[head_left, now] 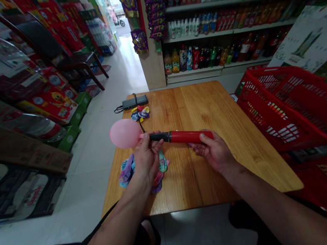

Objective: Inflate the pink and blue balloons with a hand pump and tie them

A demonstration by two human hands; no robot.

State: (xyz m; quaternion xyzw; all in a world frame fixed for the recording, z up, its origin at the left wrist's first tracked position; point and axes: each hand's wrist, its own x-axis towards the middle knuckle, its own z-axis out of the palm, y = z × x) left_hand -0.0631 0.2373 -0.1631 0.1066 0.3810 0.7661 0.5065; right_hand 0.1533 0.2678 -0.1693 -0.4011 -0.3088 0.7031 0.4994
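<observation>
A pink balloon, partly inflated, sits on the black nozzle of a red hand pump held above a wooden table. My left hand is closed, pinching the balloon's neck onto the nozzle. The pump's red barrel rests in my right hand, whose fingers curl round its rear end. Under my left hand lies a pile of flat coloured balloons. A few more loose balloons lie at the table's far left.
A dark power bank with a black cable lies at the table's far left edge. Stacked red shopping baskets stand right of the table. Drink shelves are behind. Boxed goods and a chair line the left aisle.
</observation>
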